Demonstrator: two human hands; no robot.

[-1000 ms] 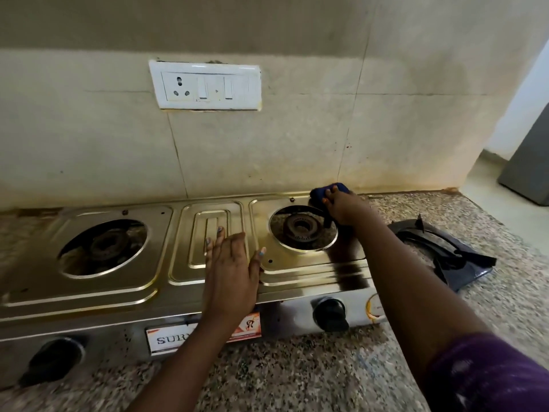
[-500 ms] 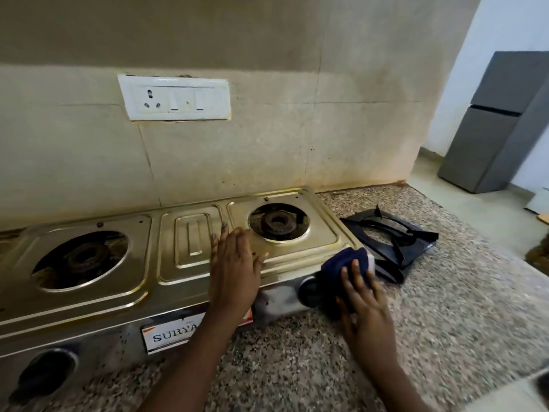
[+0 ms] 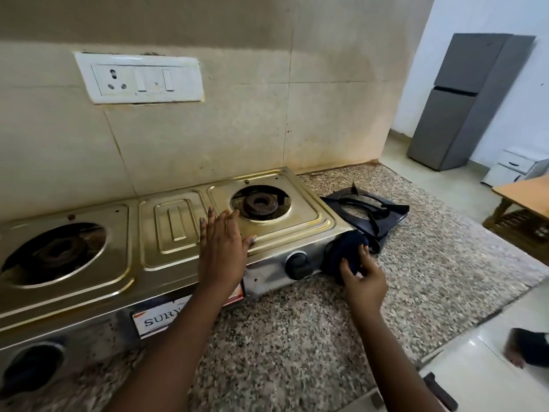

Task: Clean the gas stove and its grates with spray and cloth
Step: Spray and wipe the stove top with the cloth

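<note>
A speckled granite countertop (image 3: 297, 337) is seen against a stained beige tiled wall (image 3: 237, 129), on which a white switchboard (image 3: 139, 77) is mounted. At the left, the two-burner steel gas stove (image 3: 89, 281) is set on the counter, its brassy top bare of grates, both burners exposed and rusty, and its front panel smudged. The left hand (image 3: 222, 248) is laid flat on the stove top, fingers spread apart. A black knob (image 3: 297, 264) is seen on the front. The right hand (image 3: 364, 281) is closed on a dark blue cloth (image 3: 344, 252), pressed against the stove's right front corner. A black grate (image 3: 365, 214) lies just beside it. A grey refrigerator (image 3: 463, 102) stands beyond.
</note>
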